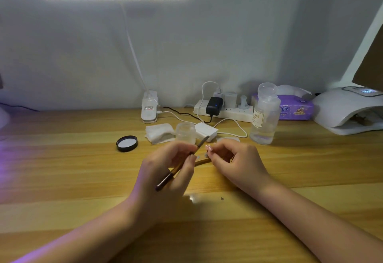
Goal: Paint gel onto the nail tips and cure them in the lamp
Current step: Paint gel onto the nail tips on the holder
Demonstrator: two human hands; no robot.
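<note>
My left hand (165, 171) grips a thin gel brush (178, 167) with a gold and dark handle, its tip pointing up and right toward a small pink nail tip (209, 148). My right hand (238, 163) pinches that nail tip on its small stand, just to the right of the brush tip. A small open clear jar (186, 132) stands right behind the hands, and its black lid (127, 143) lies to the left. The white curing lamp (350, 111) sits at the far right of the desk, its opening facing left.
A clear liquid bottle (265, 115) stands right of the jar. Cotton pads (159, 133) and a white pad stack (206, 131) lie behind the hands. A power strip (223, 110) with cables, a purple tissue pack (294, 109) and a desk lamp base (149, 107) line the wall.
</note>
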